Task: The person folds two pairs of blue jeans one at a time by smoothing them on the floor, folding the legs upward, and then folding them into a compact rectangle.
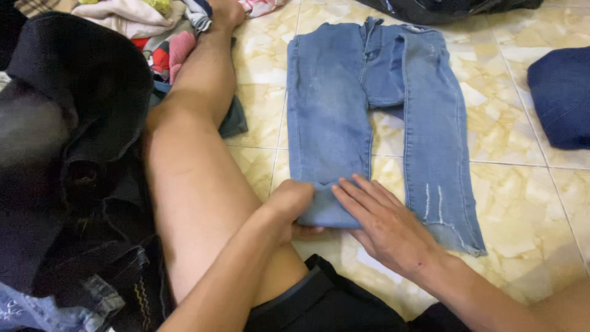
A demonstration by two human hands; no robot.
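A pair of light blue jeans (369,104) lies flat on the tiled floor, waist away from me, legs pointing towards me. My left hand (292,206) grips the hem of the left trouser leg, fingers curled under the cloth. My right hand (384,224) rests flat on the same hem, fingers spread and pressing it down. The right trouser leg has a frayed, slit hem (452,230) just beside my right hand.
My bare leg (196,160) stretches across the floor left of the jeans. A pile of dark clothes (67,154) lies at far left, mixed coloured garments (160,31) at top left. A folded dark blue garment (562,98) sits at right, a black item (442,7) at top.
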